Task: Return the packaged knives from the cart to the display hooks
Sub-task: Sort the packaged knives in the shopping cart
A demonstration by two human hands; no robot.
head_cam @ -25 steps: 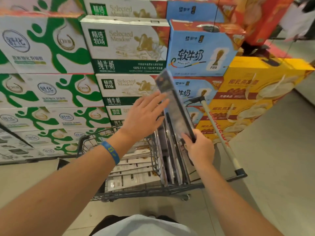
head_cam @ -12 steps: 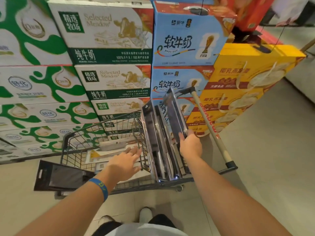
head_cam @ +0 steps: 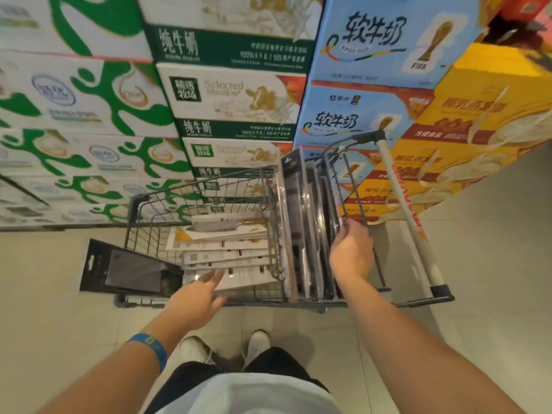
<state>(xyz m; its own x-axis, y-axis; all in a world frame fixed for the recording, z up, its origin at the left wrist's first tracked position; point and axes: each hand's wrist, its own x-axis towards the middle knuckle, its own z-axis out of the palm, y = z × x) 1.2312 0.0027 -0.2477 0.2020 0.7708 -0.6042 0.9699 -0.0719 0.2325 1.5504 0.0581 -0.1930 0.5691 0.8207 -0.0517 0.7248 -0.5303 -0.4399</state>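
Cart (head_cam: 136, 213) holds knife packs (head_cam: 298, 222); right hand (head_cam: 351, 255) grips one upright.

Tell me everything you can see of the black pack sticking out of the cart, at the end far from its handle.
The black pack is a flat card sleeve with a hang slot at its outer end and a clear window over a grey, blade-like shape. It lies tilted, jutting out past the cart at its near corner; its inner end meets the wire wall. What supports it is hidden. The left hand reaches nearby, open, not touching it.
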